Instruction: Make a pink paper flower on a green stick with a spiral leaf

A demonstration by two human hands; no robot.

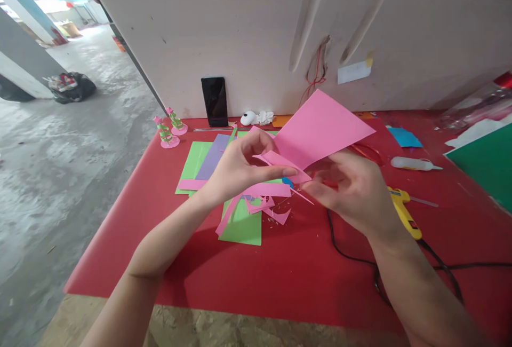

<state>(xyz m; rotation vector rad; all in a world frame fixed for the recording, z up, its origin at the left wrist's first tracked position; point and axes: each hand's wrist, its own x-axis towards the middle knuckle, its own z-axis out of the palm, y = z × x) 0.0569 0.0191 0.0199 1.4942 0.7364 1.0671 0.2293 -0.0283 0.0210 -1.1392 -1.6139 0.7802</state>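
Observation:
My left hand (239, 168) pinches the lower corner of a pink paper sheet (320, 128), which is lifted above the red table (288, 267) and partly folded or cut near my fingers. My right hand (352, 189) is curled just right of that corner, its fingertips at the sheet's lower edge, and a thin pink sliver sticks out by them. Below my hands lie pink paper strips and scraps (260, 197) on green sheets (242, 227) and a purple sheet (216, 157).
A yellow glue gun (405, 212) with a black cord (440, 267) lies to the right, with a white glue bottle (414, 164) and blue paper (405, 137) behind. Two small pink-and-green paper figures (170, 131) stand at the back left, and a black phone (215, 101) leans on the wall.

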